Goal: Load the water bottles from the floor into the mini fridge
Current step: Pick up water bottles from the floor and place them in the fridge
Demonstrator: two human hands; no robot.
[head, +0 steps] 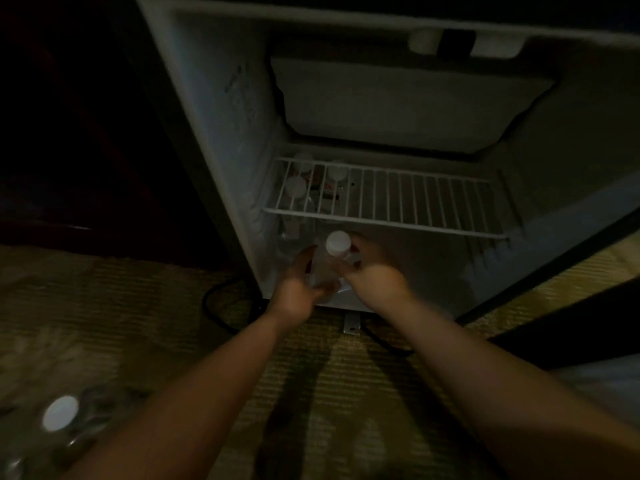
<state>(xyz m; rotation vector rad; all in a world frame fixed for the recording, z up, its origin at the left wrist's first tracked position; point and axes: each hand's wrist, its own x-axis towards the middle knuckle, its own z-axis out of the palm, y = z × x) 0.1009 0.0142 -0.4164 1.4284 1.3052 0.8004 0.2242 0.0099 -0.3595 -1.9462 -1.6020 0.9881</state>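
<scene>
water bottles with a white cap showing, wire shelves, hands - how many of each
wire shelf: 1
white-capped water bottles: 5 (held bottle, 3 under the shelf, 1 on the floor)
hands: 2 (left hand, right hand)
total: 8

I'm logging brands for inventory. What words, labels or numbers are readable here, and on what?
No text is readable.
Left inner wall of the mini fridge: faint marks, too blurred to read.
The stored bottles under the wire shelf: reddish label patches, illegible.
The held water bottle: no legible print.
</scene>
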